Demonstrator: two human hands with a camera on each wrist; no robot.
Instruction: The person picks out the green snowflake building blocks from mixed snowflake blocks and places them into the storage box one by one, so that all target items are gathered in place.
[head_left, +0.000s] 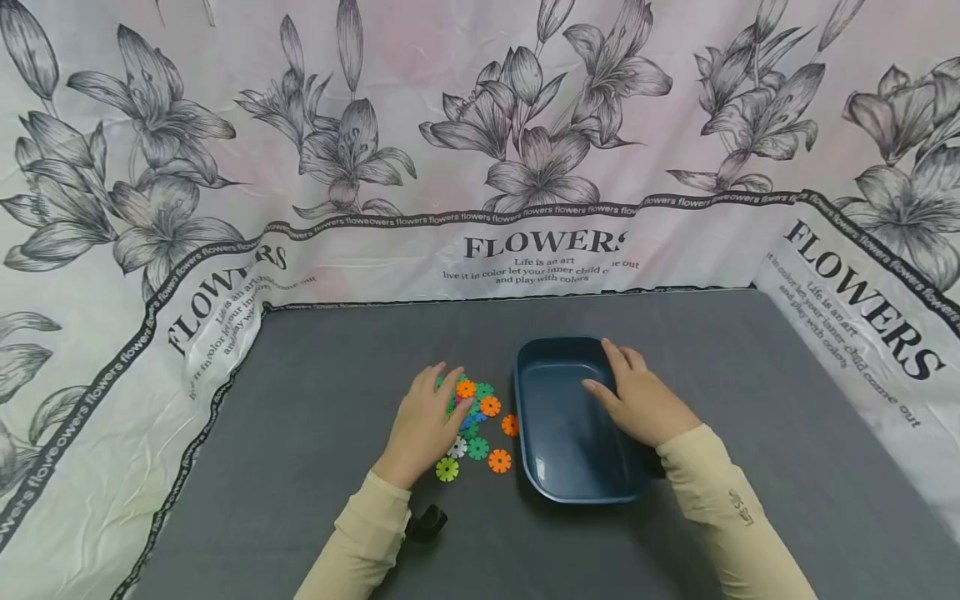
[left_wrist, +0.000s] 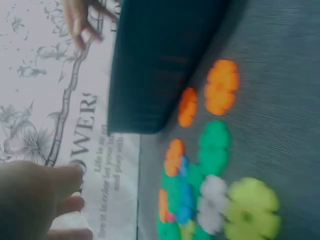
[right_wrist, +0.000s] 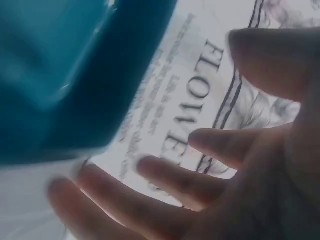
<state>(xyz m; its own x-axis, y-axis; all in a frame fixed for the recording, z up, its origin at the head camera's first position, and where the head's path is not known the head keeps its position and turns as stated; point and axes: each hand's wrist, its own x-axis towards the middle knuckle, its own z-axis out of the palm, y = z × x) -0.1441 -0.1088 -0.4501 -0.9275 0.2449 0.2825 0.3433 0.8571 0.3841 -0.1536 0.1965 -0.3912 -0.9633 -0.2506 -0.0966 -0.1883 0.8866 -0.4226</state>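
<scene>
A heap of flower-shaped plastic discs [head_left: 477, 448], orange, green, blue, white and yellow-green, lies on the grey cloth left of a dark blue rectangular tub [head_left: 573, 417]. My left hand [head_left: 423, 423] hovers over the heap's left side with its fingers spread, hiding some discs. In the left wrist view its thumb [left_wrist: 65, 180] shows above and apart from the discs [left_wrist: 252, 212]. At the tub's right side is my right hand [head_left: 647, 404], its thumb reaching over the rim. The right wrist view has its fingers [right_wrist: 165, 182] extended and spread close beside the tub [right_wrist: 125, 85].
Grey cloth [head_left: 322, 383] covers the table. White flower-printed fabric [head_left: 540, 258] with lettering rises behind it and along both sides. One orange disc [head_left: 510, 425] lies right against the tub's left wall. A small black object [head_left: 427, 523] sits at my left wrist.
</scene>
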